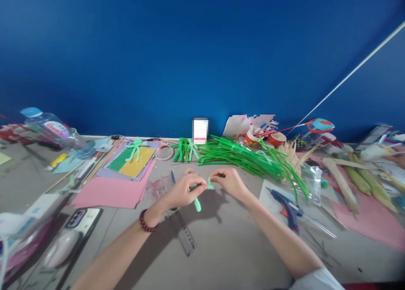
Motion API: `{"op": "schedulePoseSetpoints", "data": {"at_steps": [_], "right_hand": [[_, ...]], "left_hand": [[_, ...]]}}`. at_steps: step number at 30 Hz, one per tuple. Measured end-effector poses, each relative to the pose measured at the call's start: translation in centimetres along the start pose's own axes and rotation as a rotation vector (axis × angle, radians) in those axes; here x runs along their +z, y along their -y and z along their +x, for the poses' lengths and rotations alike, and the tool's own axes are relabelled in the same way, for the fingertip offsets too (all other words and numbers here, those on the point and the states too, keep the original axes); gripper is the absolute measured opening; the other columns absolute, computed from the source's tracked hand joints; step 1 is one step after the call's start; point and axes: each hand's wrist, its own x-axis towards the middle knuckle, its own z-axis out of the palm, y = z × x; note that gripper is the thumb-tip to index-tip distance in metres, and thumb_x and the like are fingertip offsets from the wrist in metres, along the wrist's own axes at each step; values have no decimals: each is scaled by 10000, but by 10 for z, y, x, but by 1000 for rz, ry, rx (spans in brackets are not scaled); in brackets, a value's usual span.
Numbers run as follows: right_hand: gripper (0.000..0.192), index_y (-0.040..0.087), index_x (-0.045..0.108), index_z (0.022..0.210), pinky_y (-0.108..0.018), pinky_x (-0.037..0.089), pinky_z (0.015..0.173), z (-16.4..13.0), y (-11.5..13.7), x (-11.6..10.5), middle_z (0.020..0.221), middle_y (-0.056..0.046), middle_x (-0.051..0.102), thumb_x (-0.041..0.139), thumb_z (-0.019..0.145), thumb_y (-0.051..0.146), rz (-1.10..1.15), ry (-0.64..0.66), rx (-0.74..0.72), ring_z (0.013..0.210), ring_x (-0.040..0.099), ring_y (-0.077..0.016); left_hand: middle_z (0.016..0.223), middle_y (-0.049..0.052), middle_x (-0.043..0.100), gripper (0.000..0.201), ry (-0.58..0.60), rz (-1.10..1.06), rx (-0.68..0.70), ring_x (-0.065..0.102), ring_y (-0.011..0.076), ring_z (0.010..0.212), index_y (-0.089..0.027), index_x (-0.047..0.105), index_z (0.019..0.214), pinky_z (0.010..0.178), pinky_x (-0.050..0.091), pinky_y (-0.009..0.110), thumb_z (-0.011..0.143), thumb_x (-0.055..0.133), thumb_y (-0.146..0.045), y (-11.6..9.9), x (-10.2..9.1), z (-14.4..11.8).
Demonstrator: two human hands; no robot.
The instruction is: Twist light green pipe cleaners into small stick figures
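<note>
Blue wall behind a cluttered grey table (221,248). Head view: your left hand (182,191) and right hand (229,182) meet above the table's middle, each pinching a light green pipe cleaner (202,193) between fingertips; one end hangs below the left hand. Clear ruler (183,233) lies beneath your left wrist. Green pipe cleaner bundle (243,157) sits beyond, blue glue gun (289,208) near your right forearm.

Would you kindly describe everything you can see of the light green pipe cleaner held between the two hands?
The light green pipe cleaner looks fuzzy and soft, bent rather than straight. The left hand and right hand pinch its upper part above the grey table; one end hangs down below the left fingers, above a clear ruler.
</note>
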Motion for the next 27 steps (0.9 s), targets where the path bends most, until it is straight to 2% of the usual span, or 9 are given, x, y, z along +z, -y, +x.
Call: {"op": "schedulePoseSetpoints", "data": {"at_steps": [3, 7, 19, 23, 27], "right_hand": [[131, 214, 714, 668, -259, 453, 678, -2, 7, -9, 727, -15, 718, 619, 758, 209, -96, -61, -135, 713, 640, -178], [134, 251, 720, 699, -279, 446, 714, -8, 12, -11, 760, -11, 725, 628, 793, 223, -272, -138, -254, 768, 630, -188], [116, 248, 725, 736, -272, 454, 646, -10, 15, -13, 762, -12, 724, 633, 808, 243, -296, -206, -268, 731, 621, -180], [93, 245, 718, 728, -271, 452, 663, -9, 15, -13, 769, -5, 725, 656, 794, 222, -284, -185, -281, 741, 628, -178], [90, 246, 714, 743, -271, 445, 685, -13, 18, -10, 769, -10, 720, 650, 806, 236, -313, -162, -327, 750, 625, -174]], "left_hand": [[658, -16, 638, 201, 38, 113, 34, 542, 114, 630, -191, 648, 733, 859, 330, 329, 868, 502, -218, 2, 1, 1], [756, -13, 692, 172, 41, 210, 20, 564, 128, 663, -213, 669, 820, 817, 314, 330, 867, 504, -206, 3, 2, 1], [741, 0, 669, 172, -208, 220, 119, 563, 137, 711, -191, 630, 831, 804, 317, 334, 893, 481, -250, -2, 8, 0], [696, 3, 639, 174, -203, 272, 174, 546, 143, 726, -181, 607, 771, 813, 312, 340, 867, 462, -172, -3, 10, -1], [655, 6, 610, 172, -171, 416, 192, 523, 156, 711, -175, 595, 732, 776, 302, 347, 815, 455, -119, 3, 14, 1]]}}
